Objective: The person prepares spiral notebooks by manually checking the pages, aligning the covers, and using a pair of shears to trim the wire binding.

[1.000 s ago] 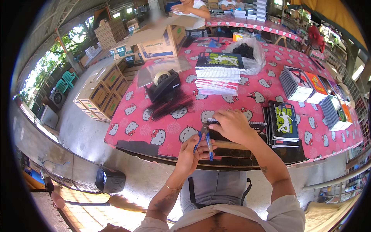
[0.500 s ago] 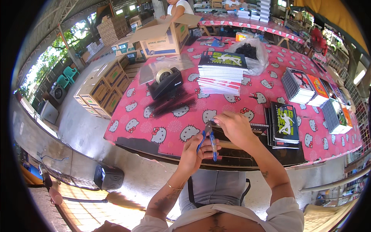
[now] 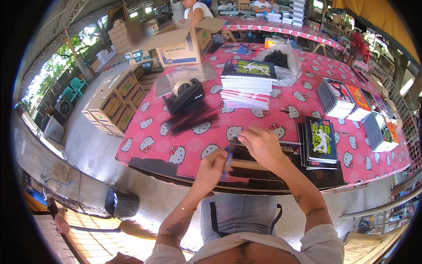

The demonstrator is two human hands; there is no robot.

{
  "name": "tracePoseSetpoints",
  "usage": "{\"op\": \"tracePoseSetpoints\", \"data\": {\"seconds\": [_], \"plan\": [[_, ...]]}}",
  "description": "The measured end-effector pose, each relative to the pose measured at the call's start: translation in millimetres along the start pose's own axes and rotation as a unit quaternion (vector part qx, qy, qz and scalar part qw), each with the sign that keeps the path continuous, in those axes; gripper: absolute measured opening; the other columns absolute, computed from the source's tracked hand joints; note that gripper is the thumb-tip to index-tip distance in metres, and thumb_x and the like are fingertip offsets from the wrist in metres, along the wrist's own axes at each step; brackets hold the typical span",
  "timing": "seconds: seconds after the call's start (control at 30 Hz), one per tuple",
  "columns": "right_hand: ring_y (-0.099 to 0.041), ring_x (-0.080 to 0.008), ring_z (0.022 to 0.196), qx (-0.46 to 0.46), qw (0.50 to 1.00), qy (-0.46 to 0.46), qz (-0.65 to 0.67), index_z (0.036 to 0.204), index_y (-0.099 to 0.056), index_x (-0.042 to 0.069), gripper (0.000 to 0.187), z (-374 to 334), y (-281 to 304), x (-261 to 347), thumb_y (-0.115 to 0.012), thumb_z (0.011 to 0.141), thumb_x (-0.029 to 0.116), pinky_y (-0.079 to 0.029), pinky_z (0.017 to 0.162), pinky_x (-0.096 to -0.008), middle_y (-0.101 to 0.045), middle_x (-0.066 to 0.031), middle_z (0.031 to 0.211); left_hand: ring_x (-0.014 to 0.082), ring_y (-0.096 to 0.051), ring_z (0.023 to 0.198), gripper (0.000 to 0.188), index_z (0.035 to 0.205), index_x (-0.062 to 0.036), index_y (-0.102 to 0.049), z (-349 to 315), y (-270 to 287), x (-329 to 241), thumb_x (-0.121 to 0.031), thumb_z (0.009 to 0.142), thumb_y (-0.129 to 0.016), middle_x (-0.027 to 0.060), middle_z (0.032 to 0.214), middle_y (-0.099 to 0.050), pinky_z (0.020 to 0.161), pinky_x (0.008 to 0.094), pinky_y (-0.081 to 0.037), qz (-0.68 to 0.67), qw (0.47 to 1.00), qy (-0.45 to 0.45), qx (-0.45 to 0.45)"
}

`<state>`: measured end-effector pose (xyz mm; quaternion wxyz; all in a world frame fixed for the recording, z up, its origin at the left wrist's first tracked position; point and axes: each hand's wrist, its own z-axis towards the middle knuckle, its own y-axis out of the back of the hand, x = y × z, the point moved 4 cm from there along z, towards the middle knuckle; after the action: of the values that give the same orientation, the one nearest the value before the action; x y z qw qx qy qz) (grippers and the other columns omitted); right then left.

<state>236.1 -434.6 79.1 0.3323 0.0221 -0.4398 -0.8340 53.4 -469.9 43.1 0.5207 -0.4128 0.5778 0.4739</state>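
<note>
My left hand (image 3: 212,166) is closed around blue-handled pliers (image 3: 229,150), blurred by motion, whose jaws point up towards my right fingertips. My right hand (image 3: 260,145) pinches at the left end of a dark spiral notebook (image 3: 290,147), which lies along the table's front edge. My hand and forearm cover much of that notebook, and the exact spot being pinched is hard to see. Just right of it lies a small pile of black spiral notebooks (image 3: 322,140) with green lettering. Loose black plastic coils (image 3: 193,118) lie beyond my left hand.
A taller notebook stack (image 3: 247,83), a black tape dispenser (image 3: 184,97) and a clear bag of black coils (image 3: 281,64) stand on the pink table (image 3: 189,147). More notebook stacks (image 3: 336,97) line the right. An open carton (image 3: 180,48) stands at the back, near a person (image 3: 200,13).
The pliers and my left hand have turned and shifted slightly left, and the left fingers have closed in around the handles. My right hand keeps its pinch at the notebook's end.
</note>
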Motion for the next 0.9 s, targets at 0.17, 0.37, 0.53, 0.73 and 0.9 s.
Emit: {"op": "tracePoseSetpoints", "data": {"seconds": [0.17,0.37,0.53,0.73,0.9], "plan": [[-0.068,-0.0305,0.073,0.007,1.000,0.005,-0.027,0.097,-0.070,0.010,0.016,-8.4,16.2,-12.5,-0.071,0.090,0.024,-0.055,0.066,-0.0430,-0.066,-0.0067,0.085,0.0180,-0.069,0.090,0.033,0.131,-0.0082,-0.069,25.8,30.6,1.0,-0.014,0.099,-0.062,0.0061,0.104,-0.071,0.080,0.0333,-0.055,0.218,0.965,-0.139,0.046],[-0.070,-0.0322,0.086,0.047,0.997,-0.017,-0.060,0.105,-0.067,0.011,0.021,-48.9,58.5,-43.5,-0.073,0.087,0.020,-0.055,0.069,-0.0457,-0.068,-0.0107,0.092,0.0428,-0.067,0.099,0.041,0.132,-0.0146,-0.066,80.0,274.5,130.0,-0.033,0.096,-0.061,0.0217,0.112,-0.069,0.083,0.0524,-0.054,0.546,0.760,0.013,-0.351],[-0.070,-0.0338,0.078,-0.203,0.944,-0.256,-0.051,0.115,-0.067,0.005,0.025,-78.3,181.4,-111.4,-0.070,0.093,0.016,-0.052,0.066,-0.0431,-0.067,-0.0195,0.087,0.0452,-0.054,0.127,0.048,0.141,-0.0136,-0.059,110.5,288.7,119.0,-0.038,0.100,-0.057,0.0243,0.142,-0.054,0.102,0.0490,-0.048,0.664,0.658,-0.005,-0.356],[-0.071,-0.0340,0.080,-0.151,0.866,-0.467,-0.091,0.108,-0.072,-0.001,0.038,-203.6,179.9,-277.4,-0.074,0.090,0.032,-0.054,0.072,-0.0418,-0.070,-0.0240,0.086,0.0464,-0.054,0.128,0.045,0.140,-0.0092,-0.058,163.0,176.5,43.3,-0.024,0.098,-0.064,0.0274,0.148,-0.047,0.105,0.0507,-0.046,0.482,0.769,-0.243,-0.343],[-0.070,-0.0428,0.097,-0.038,0.828,-0.528,-0.184,0.113,-0.073,0.002,0.045,-205.8,137.3,-279.2,-0.075,0.086,0.038,-0.056,0.086,-0.0493,-0.071,-0.0255,0.099,0.0451,-0.056,0.124,0.040,0.134,-0.0051,-0.062,173.4,70.8,-44.1,-0.018,0.096,-0.066,0.0266,0.140,-0.053,0.103,0.0488,-0.048,0.430,0.779,-0.369,-0.269]]}}
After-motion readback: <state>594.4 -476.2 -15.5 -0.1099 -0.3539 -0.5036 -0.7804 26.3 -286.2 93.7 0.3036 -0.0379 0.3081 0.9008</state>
